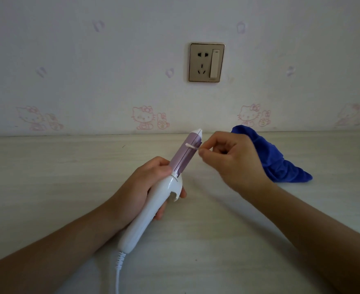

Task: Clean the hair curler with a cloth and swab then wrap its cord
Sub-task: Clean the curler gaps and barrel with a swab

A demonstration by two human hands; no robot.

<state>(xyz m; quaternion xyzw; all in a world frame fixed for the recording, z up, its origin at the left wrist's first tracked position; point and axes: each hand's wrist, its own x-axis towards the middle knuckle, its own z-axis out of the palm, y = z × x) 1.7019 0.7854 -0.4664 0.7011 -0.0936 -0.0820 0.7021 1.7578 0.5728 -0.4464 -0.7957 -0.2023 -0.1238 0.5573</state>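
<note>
The left hand [151, 183] grips the hair curler [160, 194] above the tabletop [47, 187]; the right hand [227, 158] pinches a swab [192, 146] against its purple barrel. Best stroke lightly along the groove, curler held steady. The cloth [274, 160] lies right of the curler.

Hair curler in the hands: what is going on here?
A person is cleaning the hair curler. The left hand grips its white handle, and the right hand pinches a cotton swab with its tip against the purple barrel. The blue cloth lies on the table to the right, untouched. The cord is not yet wrapped.
</note>
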